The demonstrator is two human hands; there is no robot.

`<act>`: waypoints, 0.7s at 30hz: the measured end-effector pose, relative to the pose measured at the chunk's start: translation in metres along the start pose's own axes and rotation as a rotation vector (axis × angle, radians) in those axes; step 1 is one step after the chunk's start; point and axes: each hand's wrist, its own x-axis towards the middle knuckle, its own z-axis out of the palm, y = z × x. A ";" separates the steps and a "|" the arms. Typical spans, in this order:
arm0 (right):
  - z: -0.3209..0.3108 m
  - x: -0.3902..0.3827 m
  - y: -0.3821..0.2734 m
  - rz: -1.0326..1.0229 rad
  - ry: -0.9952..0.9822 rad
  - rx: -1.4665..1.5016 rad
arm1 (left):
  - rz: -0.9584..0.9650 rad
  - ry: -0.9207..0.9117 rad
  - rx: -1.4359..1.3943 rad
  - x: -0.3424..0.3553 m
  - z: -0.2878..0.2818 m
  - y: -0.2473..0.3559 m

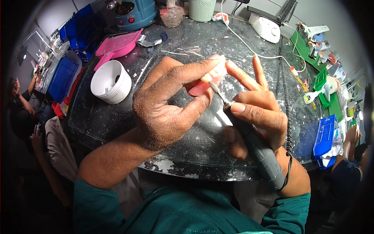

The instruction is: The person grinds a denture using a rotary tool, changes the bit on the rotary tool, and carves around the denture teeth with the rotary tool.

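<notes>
My left hand [167,105], dusted with pale powder, pinches a pink denture [200,88] with white teeth between fingers and thumb. In my right hand [265,117] is a dark grey rotary handpiece [259,154] with a coiled cord. Its slim bur [213,86] points up to the denture, at or very near the teeth; exact contact is hard to tell. Two of my right fingers are raised beside the denture. Both hands are over a dusty dark worktop [187,163].
A white tub [111,91], pink dustpan [117,45], blue machine [134,19], mesh cup [201,9] and white control box [263,27] surround my hands. Green trays [333,99] and a blue bin [325,136] line the right. Other people's hands [37,138] show at both sides.
</notes>
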 end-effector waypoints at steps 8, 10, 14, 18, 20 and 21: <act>-0.003 0.002 -0.002 -0.026 -0.038 -0.011 | 0.017 -0.011 -0.019 0.000 0.000 -0.001; -0.001 0.002 -0.002 -0.010 -0.016 -0.006 | 0.024 -0.010 0.005 0.000 0.000 -0.001; -0.001 0.003 -0.002 -0.024 0.004 -0.002 | 0.041 0.006 -0.027 0.000 0.002 -0.004; -0.002 0.003 -0.003 -0.010 0.016 -0.021 | 0.086 -0.006 -0.014 0.003 0.001 -0.002; 0.001 0.003 0.000 -0.029 0.015 -0.014 | 0.094 -0.003 0.006 0.002 0.000 -0.002; 0.001 0.003 0.001 -0.031 0.016 -0.009 | 0.079 -0.002 -0.004 0.002 0.000 -0.002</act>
